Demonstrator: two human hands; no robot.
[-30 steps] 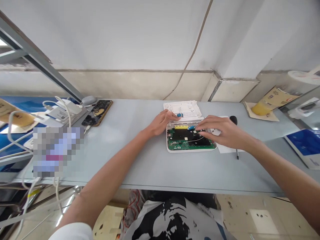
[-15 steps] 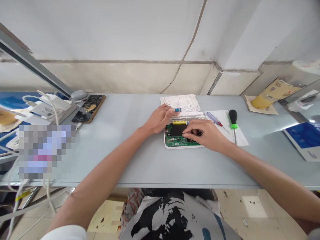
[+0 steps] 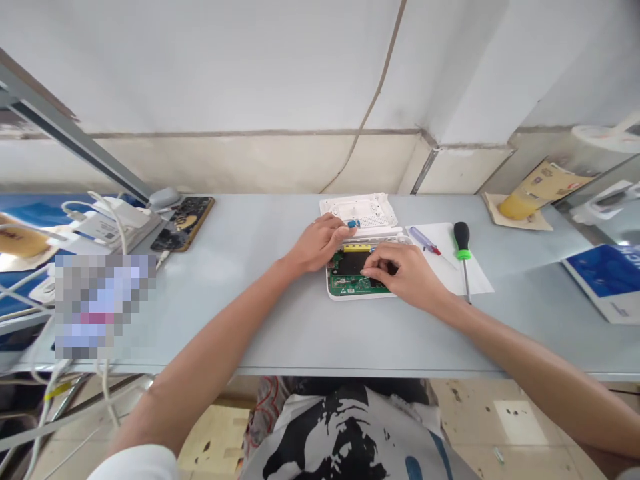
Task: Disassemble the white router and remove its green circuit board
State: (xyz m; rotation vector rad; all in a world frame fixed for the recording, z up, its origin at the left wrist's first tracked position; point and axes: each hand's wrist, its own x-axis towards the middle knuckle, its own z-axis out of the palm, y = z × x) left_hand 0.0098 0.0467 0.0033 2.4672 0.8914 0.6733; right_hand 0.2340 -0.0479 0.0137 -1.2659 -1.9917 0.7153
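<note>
Presently catalogued: 1 electronics bench lot

Item 1: a white plastic casing (image 3: 350, 297), opened, is set at the middle of a pale grey-blue table (image 3: 280, 327), between the 2 hands. A green circuit board (image 3: 353, 285) is seated in it, with a yellow strip (image 3: 357, 247) and a black panel (image 3: 347, 263) on top.

Item 2: the left hand (image 3: 317, 243) is laid on the casing's upper edge, its fingers (image 3: 336, 227) pressed together and extended, tips just beside a small blue part (image 3: 353, 223).

Item 3: the right hand (image 3: 403, 273) is held over the board, its fingers (image 3: 373, 272) curled down into a pinch. What is pinched is hidden, so it cannot be told.

Item 4: a white plastic cover (image 3: 373, 203) is laid flat just behind the casing.

Item 5: 2 screwdrivers, 1 blue-handled (image 3: 424, 240) and 1 black-and-green (image 3: 463, 240), are placed on a white paper sheet (image 3: 475, 283) to the right.

Item 6: a cased phone (image 3: 183, 223) is left at the table's far left.
</note>
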